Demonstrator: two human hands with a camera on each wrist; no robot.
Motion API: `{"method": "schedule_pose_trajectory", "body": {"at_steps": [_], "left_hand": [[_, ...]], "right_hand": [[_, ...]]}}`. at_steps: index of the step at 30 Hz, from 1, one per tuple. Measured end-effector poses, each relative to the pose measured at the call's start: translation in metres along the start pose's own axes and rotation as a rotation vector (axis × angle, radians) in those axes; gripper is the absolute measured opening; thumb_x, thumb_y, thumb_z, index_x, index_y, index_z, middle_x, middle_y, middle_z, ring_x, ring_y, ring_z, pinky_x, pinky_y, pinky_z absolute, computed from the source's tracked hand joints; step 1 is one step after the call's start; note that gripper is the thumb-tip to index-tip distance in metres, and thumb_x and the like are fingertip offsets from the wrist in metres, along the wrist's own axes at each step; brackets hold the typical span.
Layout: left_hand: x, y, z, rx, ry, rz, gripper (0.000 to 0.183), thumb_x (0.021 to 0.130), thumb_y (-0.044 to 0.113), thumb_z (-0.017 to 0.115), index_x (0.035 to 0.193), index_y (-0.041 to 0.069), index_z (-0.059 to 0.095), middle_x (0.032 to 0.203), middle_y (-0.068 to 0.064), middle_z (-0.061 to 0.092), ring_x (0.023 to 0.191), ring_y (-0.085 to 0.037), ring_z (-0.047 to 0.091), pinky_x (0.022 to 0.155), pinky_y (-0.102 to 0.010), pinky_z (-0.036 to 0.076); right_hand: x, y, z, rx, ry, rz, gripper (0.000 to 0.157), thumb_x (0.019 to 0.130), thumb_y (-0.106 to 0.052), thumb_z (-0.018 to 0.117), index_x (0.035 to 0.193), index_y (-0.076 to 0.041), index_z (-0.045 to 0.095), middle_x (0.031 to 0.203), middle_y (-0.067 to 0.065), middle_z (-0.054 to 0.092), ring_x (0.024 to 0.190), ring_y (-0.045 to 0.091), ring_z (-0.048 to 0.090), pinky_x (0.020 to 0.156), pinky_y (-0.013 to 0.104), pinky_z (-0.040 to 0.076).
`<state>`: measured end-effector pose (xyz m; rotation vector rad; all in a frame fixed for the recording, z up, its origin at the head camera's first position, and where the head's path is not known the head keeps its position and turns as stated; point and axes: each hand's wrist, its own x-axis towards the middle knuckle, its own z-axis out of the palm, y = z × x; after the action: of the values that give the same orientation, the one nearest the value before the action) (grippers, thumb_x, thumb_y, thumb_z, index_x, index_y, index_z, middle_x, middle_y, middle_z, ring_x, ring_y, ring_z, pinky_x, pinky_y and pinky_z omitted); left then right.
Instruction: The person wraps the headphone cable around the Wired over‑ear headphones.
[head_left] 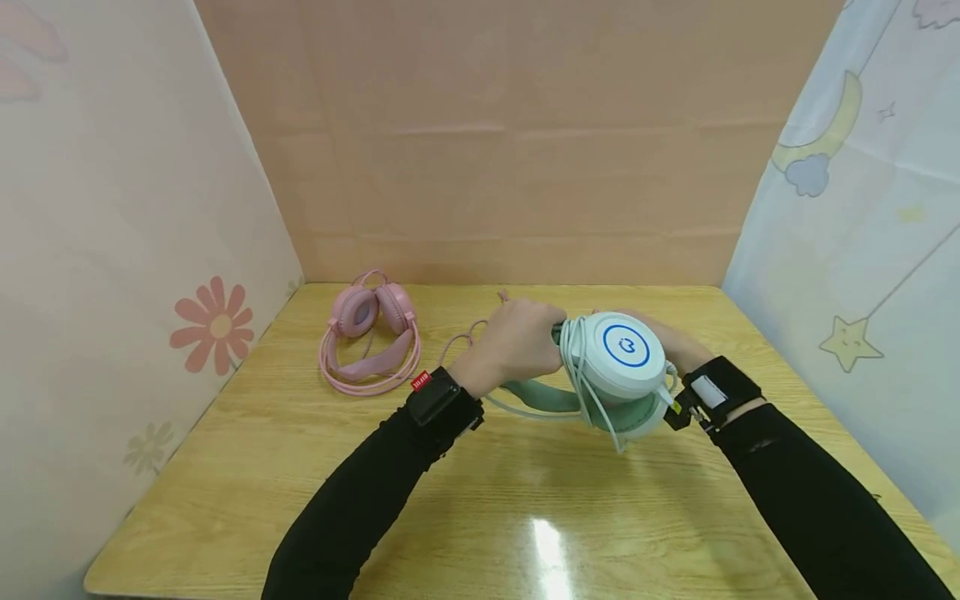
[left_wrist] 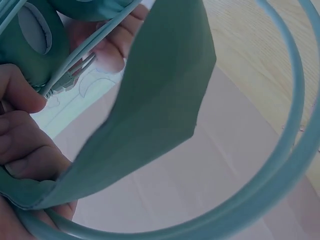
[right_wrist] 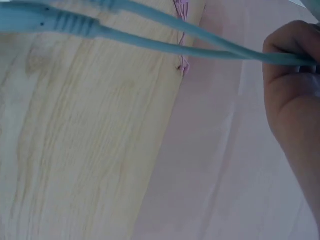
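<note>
Above the table, a pair of mint-green headphones is held between both hands, its round white ear cup facing up. My left hand grips the headphones at the band; in the left wrist view its fingers curl round the green padded strap and thin frame tubes. A pale green cable wraps over the ear cup in several strands. My right hand is partly hidden behind the ear cup. In the right wrist view its curled fingers hold strands of the cable, with a thicker plug end at the left.
Pink headphones lie at the back left of the wooden table, and a thin pink cord trails toward my left hand. A brown paper-like backdrop stands behind, with patterned sheets on both sides.
</note>
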<state>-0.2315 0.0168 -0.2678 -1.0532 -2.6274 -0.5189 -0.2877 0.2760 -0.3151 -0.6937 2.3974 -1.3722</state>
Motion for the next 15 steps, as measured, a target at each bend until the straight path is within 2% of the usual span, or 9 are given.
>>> {"method": "schedule_pose_trajectory", "body": {"at_steps": [1, 3, 6, 7, 9, 11, 14, 15], "left_hand": [[0.000, 0.000, -0.001, -0.010, 0.006, -0.006, 0.033, 0.077, -0.002, 0.061, 0.069, 0.017, 0.036, 0.066, 0.004, 0.023, 0.057, -0.009, 0.021, 0.055, -0.024, 0.017], [0.000, -0.002, -0.002, -0.015, 0.016, -0.020, 0.034, 0.076, -0.003, 0.061, 0.069, 0.017, 0.034, 0.066, 0.004, 0.023, 0.057, -0.009, 0.021, 0.056, -0.024, 0.017], [0.001, -0.003, -0.002, -0.027, 0.026, -0.042, 0.035, 0.076, -0.002, 0.061, 0.068, 0.018, 0.034, 0.067, 0.004, 0.023, 0.058, -0.010, 0.022, 0.057, -0.025, 0.017], [0.002, -0.004, -0.002, -0.030, 0.027, -0.051, 0.035, 0.076, -0.002, 0.061, 0.068, 0.018, 0.034, 0.067, 0.005, 0.023, 0.058, -0.010, 0.022, 0.057, -0.025, 0.017], [0.002, -0.005, -0.001, -0.043, 0.025, -0.066, 0.034, 0.077, -0.001, 0.061, 0.068, 0.018, 0.034, 0.067, 0.004, 0.023, 0.058, -0.010, 0.023, 0.057, -0.025, 0.018], [0.003, -0.006, -0.001, -0.058, 0.027, -0.080, 0.034, 0.077, -0.001, 0.061, 0.068, 0.017, 0.034, 0.066, 0.004, 0.024, 0.057, -0.010, 0.023, 0.057, -0.025, 0.019], [0.002, -0.007, -0.001, -0.086, 0.034, -0.098, 0.034, 0.078, -0.002, 0.061, 0.068, 0.017, 0.034, 0.065, 0.004, 0.024, 0.057, -0.010, 0.023, 0.057, -0.025, 0.020], [0.002, -0.008, -0.001, -0.099, 0.039, -0.105, 0.035, 0.078, -0.002, 0.061, 0.067, 0.017, 0.034, 0.065, 0.004, 0.024, 0.056, -0.010, 0.023, 0.058, -0.025, 0.020]], "right_hand": [[-0.003, 0.003, 0.000, 0.004, 0.026, 0.026, 0.043, 0.109, -0.032, 0.038, 0.122, 0.006, 0.055, 0.112, 0.011, 0.056, 0.107, 0.026, 0.049, 0.093, 0.045, 0.039], [-0.008, 0.008, 0.000, 0.044, 0.062, 0.077, 0.030, 0.107, -0.028, 0.043, 0.119, -0.005, 0.059, 0.114, 0.004, 0.055, 0.109, 0.020, 0.047, 0.093, 0.041, 0.039], [-0.009, 0.013, 0.002, 0.104, 0.049, 0.076, 0.016, 0.106, -0.024, 0.048, 0.097, -0.024, 0.061, 0.098, -0.005, 0.056, 0.096, 0.013, 0.050, 0.087, 0.032, 0.042], [-0.010, 0.014, 0.002, 0.108, 0.047, 0.065, 0.016, 0.106, -0.022, 0.048, 0.097, -0.026, 0.061, 0.097, -0.006, 0.056, 0.094, 0.011, 0.050, 0.086, 0.030, 0.043], [-0.011, 0.016, 0.003, 0.001, 0.055, 0.022, 0.017, 0.107, -0.016, 0.046, 0.104, -0.019, 0.062, 0.102, -0.003, 0.058, 0.095, 0.012, 0.050, 0.086, 0.031, 0.042], [-0.012, 0.018, 0.003, -0.058, 0.068, -0.003, 0.017, 0.107, -0.009, 0.045, 0.109, -0.014, 0.061, 0.103, -0.002, 0.058, 0.095, 0.011, 0.051, 0.085, 0.030, 0.043], [-0.013, 0.024, 0.003, -0.105, 0.060, -0.035, 0.018, 0.105, -0.002, 0.046, 0.114, -0.008, 0.060, 0.105, -0.003, 0.060, 0.095, 0.010, 0.052, 0.086, 0.029, 0.044], [-0.012, 0.026, 0.002, -0.060, 0.053, -0.014, 0.018, 0.105, -0.002, 0.046, 0.112, -0.009, 0.061, 0.103, -0.006, 0.060, 0.094, 0.009, 0.052, 0.085, 0.028, 0.044]]}}
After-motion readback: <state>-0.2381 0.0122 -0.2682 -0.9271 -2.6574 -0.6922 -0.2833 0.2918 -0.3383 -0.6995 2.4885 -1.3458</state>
